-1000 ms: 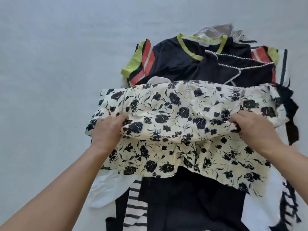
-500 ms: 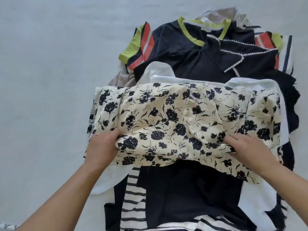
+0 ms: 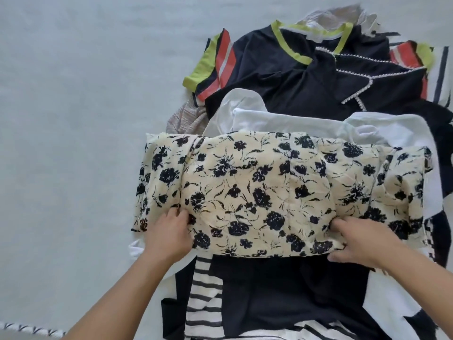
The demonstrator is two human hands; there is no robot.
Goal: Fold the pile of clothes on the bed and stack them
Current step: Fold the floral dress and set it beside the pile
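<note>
A cream garment with black flowers [image 3: 277,192] lies folded into a wide band across the top of the clothes pile. My left hand [image 3: 169,233] grips its near left edge, fingers tucked into the fabric. At the near right edge my right hand [image 3: 360,239] holds the fold, thumb under it. Below it lie a white garment [image 3: 282,120], a navy shirt with lime trim [image 3: 277,67] and a black and white striped piece [image 3: 206,298].
The pale grey bed sheet [image 3: 85,143] stretches bare to the left and far side of the pile. A navy piece with white beaded edging [image 3: 382,87] sits at the far right. A patterned strip [image 3: 27,328] peeks in at the bottom left corner.
Both hands drew the far half of the floral garment toward me and laid it over the near half. The white garment behind it is now uncovered.
</note>
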